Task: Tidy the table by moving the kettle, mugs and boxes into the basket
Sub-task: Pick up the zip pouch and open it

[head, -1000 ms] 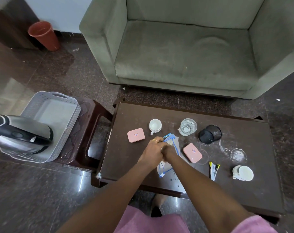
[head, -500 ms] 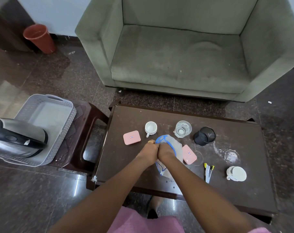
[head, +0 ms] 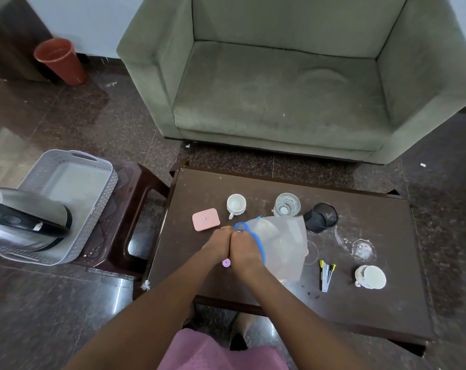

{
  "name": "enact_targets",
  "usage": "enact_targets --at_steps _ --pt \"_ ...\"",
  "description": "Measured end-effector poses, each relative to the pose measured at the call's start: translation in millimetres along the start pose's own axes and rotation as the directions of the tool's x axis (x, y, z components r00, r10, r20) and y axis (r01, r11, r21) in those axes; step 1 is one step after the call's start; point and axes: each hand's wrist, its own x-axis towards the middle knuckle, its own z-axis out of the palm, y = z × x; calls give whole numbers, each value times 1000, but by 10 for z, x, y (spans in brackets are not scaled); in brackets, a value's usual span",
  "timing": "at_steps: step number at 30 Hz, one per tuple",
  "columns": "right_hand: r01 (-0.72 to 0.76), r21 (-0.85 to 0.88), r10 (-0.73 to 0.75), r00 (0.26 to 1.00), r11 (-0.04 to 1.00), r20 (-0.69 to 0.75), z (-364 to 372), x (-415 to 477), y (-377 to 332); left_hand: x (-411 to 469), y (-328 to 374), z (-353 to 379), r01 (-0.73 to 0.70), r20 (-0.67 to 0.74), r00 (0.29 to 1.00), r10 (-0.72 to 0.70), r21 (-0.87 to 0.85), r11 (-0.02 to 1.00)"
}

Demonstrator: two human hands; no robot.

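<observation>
My left hand [head: 218, 244] and my right hand [head: 244, 249] are pressed side by side over the dark table [head: 360, 311], both gripping the blue-rimmed edge of a translucent plastic bag [head: 282, 247] lifted off the table. The steel kettle [head: 26, 222] lies in the grey basket [head: 98, 166] at the left. A pink box [head: 206, 219] sits left of my hands. A white mug [head: 236, 205] stands behind them, another white mug [head: 370, 276] lies at the right. The second pink box is hidden behind the bag.
The basket rests on a brown stool [head: 135, 209] left of the table. A glass [head: 287, 205], a black mesh cup [head: 320, 217] and pens [head: 326, 275] are on the table. A grey armchair [head: 293, 84] stands behind it, an orange bin [head: 61, 60] at far left.
The bag has come up off the table and spread open toward the right, now covering the second pink box. My hands stayed together at its blue rim.
</observation>
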Motion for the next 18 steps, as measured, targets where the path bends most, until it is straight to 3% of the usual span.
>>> enact_targets --at_steps 5,7,12,14,18 --pt "-254 208 284 950 944 -130 -185 145 12 -3 114 -30 -102 7 995 103 -54 993" --pt "-295 203 324 938 934 -128 -238 181 -15 -4 149 -13 -89 5 996 90 -37 995" --pt "-287 142 305 943 947 -129 -415 254 122 7 168 15 -33 -32 999 32 -22 999" --pt "-216 170 240 960 962 -140 -549 298 227 10 151 14 -19 -17 1000 18 -18 1000" --pt "-47 275 34 998 960 52 -758 321 380 16 158 -17 25 -65 997 -32 -100 995"
